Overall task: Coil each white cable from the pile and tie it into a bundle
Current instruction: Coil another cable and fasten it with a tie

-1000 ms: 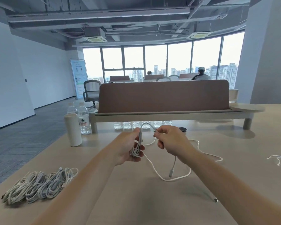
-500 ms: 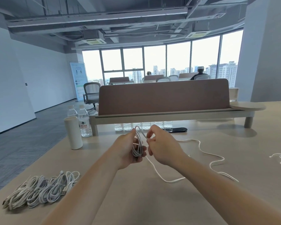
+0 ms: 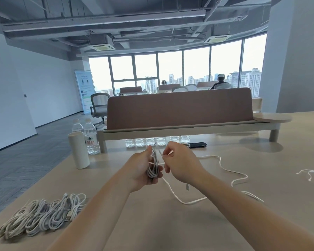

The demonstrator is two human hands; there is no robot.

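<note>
Hands meet over the table point(image 3: 170, 229), both raised off its surface. Left hand point(image 3: 140, 169): fingers and thumb curled round a cable coil point(image 3: 152, 170) of several white loops, held upright, with the tops of the loops standing out above the fist. Right hand point(image 3: 181, 165): just beside the left, on its right. Thumb and forefinger pinch a single strand close to the top of the coil; the remaining fingers are loosely bent beneath. Whether the two hands touch cannot be told.

From under the right hand the loose run point(image 3: 223, 166) of the same cable drops to the table, curves out to the right of that hand in slack bends and loops back towards the person. A small plug end point(image 3: 187, 187) hangs just below the right wrist.

Well to the left of the left hand, nearer the person, lies the pile point(image 3: 42, 217) of coiled white cables. Beyond the left hand, also to its left, stand a white cylinder point(image 3: 78, 150) and water bottles point(image 3: 92, 137). A flat black object point(image 3: 196, 144) lies just beyond the right hand. Far to the right of that hand lies a short white cord point(image 3: 310, 173).
</note>
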